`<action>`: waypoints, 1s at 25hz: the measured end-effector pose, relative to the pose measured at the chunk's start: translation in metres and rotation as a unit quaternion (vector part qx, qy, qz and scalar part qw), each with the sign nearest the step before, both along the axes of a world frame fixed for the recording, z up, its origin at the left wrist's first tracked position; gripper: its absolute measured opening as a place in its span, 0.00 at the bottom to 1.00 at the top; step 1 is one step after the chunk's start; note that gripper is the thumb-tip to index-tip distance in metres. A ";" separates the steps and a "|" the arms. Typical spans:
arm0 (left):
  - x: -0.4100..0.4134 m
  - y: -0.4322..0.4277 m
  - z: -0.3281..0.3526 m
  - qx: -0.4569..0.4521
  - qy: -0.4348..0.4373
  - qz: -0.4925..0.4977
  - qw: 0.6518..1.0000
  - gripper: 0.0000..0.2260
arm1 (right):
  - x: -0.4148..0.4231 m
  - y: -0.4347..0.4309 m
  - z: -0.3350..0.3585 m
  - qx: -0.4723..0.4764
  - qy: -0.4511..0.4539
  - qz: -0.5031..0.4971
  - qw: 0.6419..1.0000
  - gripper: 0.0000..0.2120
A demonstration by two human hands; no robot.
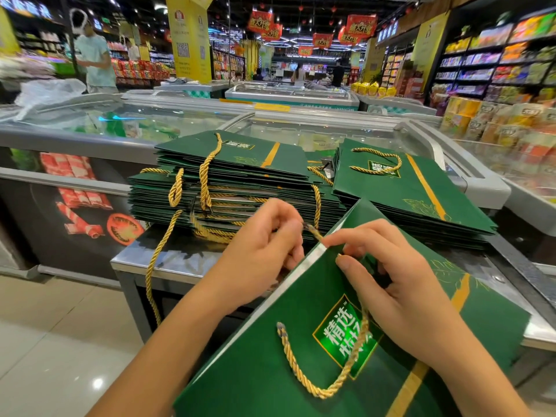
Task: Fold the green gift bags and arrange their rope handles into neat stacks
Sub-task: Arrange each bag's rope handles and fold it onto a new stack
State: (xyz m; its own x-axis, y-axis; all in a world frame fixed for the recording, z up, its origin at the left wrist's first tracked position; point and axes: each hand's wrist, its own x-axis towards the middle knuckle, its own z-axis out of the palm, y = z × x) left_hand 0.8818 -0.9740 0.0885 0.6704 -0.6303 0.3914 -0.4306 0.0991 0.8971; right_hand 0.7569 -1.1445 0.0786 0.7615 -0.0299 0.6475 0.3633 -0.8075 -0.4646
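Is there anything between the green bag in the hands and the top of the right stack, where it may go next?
Nothing visible does. The held bag, gripped by left hand and right hand, is just in front of the right stack, whose top carries only its own gold handle.

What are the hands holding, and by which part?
The left hand pinches the gold rope handle by its end; the right hand pinches the green gift bag at its top edge.

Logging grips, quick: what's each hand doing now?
Left hand: pinching the rope handle.
Right hand: pinching the green bag at its top edge.
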 end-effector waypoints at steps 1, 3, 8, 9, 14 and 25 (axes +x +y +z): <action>0.000 0.000 0.001 -0.031 0.054 0.006 0.998 0.05 | 0.000 0.001 0.000 -0.001 0.002 -0.002 1.000 0.13; -0.001 0.001 0.004 -0.060 0.127 0.012 0.990 0.06 | -0.001 0.002 0.001 0.000 0.004 -0.001 1.000 0.13; 0.004 0.002 0.004 0.007 0.132 -0.052 0.990 0.20 | -0.001 0.000 -0.003 -0.015 -0.008 -0.034 0.999 0.16; 0.006 0.003 0.003 0.024 0.113 -0.054 0.992 0.21 | 0.000 -0.001 -0.004 -0.020 -0.019 -0.060 0.998 0.16; 0.008 0.006 0.002 0.049 0.074 -0.051 0.995 0.20 | 0.004 -0.006 -0.005 0.009 -0.039 -0.085 0.996 0.06; 0.001 0.004 0.008 0.091 0.095 -0.044 0.990 0.11 | -0.001 -0.015 0.008 0.362 -0.099 -0.030 0.926 0.03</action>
